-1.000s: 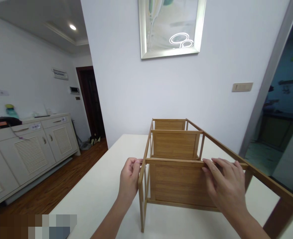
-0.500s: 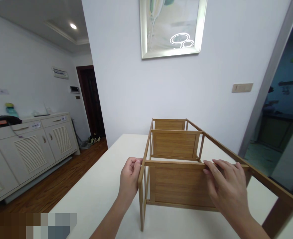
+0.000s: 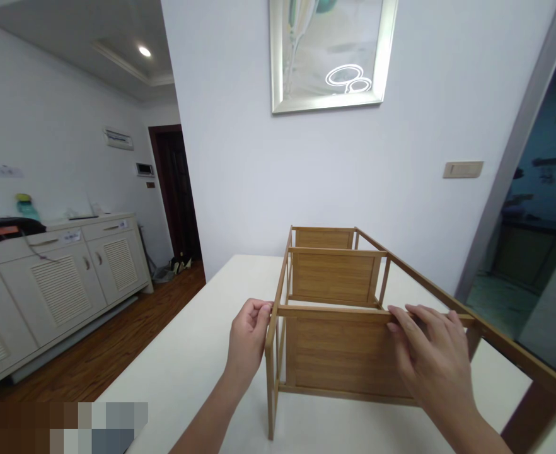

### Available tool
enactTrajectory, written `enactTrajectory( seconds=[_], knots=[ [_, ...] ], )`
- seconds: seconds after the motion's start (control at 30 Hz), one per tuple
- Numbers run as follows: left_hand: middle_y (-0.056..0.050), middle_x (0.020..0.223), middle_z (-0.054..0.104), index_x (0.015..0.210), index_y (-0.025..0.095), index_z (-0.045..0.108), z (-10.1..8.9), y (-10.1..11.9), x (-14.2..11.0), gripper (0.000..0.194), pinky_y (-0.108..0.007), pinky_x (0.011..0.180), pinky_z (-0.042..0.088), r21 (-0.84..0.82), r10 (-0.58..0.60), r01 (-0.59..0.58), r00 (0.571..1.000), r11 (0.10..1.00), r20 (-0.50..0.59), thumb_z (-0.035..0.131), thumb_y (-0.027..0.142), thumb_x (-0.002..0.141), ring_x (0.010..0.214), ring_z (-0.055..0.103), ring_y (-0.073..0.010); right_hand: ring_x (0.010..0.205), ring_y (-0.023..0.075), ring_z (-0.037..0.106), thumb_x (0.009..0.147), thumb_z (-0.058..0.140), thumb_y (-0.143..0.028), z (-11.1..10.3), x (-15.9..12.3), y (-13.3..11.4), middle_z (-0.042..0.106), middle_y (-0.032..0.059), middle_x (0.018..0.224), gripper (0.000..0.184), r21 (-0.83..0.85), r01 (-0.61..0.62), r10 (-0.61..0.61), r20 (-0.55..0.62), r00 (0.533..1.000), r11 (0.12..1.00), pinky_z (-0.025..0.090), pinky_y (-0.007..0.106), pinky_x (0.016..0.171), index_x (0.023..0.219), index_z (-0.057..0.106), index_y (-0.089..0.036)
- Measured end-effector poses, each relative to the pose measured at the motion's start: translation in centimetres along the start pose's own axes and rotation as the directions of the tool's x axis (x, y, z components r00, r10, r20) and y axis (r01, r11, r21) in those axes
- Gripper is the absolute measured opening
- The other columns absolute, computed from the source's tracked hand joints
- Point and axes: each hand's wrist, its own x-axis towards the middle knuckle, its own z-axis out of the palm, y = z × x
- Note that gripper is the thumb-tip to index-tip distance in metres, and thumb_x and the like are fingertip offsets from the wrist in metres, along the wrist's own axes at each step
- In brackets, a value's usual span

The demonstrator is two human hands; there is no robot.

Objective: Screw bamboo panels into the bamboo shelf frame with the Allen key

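Observation:
A brown wooden shelf rack lies on its side on a white table, its panels standing upright between long thin rails. My left hand is closed in a pinch against the outer side of the left rail, where the nearest panel joins it. Whatever sits between those fingertips is too small to make out. My right hand grips the top edge of that same panel near its right end, fingers over the far side and thumb on the near face.
The rack's far end stands close to the wall, below a framed picture. A white cabinet with a bottle on top is at the left. A doorway opens on the right, beyond a wall switch.
The view has shifted very slightly, so the room and rack sit a little further right. Both hands keep the same places on the rack.

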Motion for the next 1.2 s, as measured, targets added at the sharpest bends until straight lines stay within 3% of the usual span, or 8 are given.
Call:
enactTrajectory(
  seconds=[0.17,0.33,0.63,1.2],
  knots=[
    [-0.005,0.087,0.069,0.089,0.017,0.061,0.0,-0.1,-0.1,0.031,-0.028,0.072,0.047,0.013,0.004,-0.004,1.0,1.0,-0.004,0.056,0.048,0.087,0.08,0.063,-0.018,0.098,0.0253,0.058,0.089,0.057,-0.022,-0.2,0.3,0.1,0.061,0.0103,0.101,0.024,-0.014,0.01,-0.009,0.024,1.0,1.0,0.036,0.051,0.102,0.112,0.063,-0.019],
    [-0.008,0.109,0.067,0.09,0.018,0.063,-0.2,0.1,-0.2,0.029,-0.029,0.081,0.048,0.064,0.063,-0.06,0.997,0.996,-0.05,0.057,0.046,0.086,0.096,0.064,-0.0204,0.094,0.0247,0.059,0.089,0.056,-0.023,-0.7,0.7,0.0,0.062,0.0103,0.099,0.023,-0.028,0.025,-0.024,0.035,0.999,0.999,0.039,0.049,0.099,0.111,0.064,-0.018],
    [-0.006,0.094,0.07,0.087,0.018,0.064,0.0,0.3,0.0,0.03,-0.027,0.076,0.048,0.023,0.017,-0.016,0.999,1.0,-0.045,0.06,0.047,0.084,0.085,0.064,-0.0187,0.091,0.0252,0.059,0.089,0.057,-0.022,-1.1,0.8,0.1,0.063,0.0103,0.097,0.022,-0.051,0.047,-0.046,0.024,0.999,0.998,0.041,0.048,0.095,0.109,0.066,-0.018],
    [-0.007,0.095,0.069,0.09,0.017,0.065,0.2,0.2,-0.1,0.023,-0.028,0.075,0.05,-0.051,0.029,-0.032,0.997,0.998,-0.067,0.064,0.038,0.081,0.093,0.065,-0.0217,0.09,0.0248,0.059,0.089,0.057,-0.026,-1.1,1.0,0.2,0.062,0.0094,0.096,0.022,-0.03,0.033,-0.033,0.011,0.999,0.999,0.041,0.046,0.093,0.108,0.066,-0.02]
  ],
)
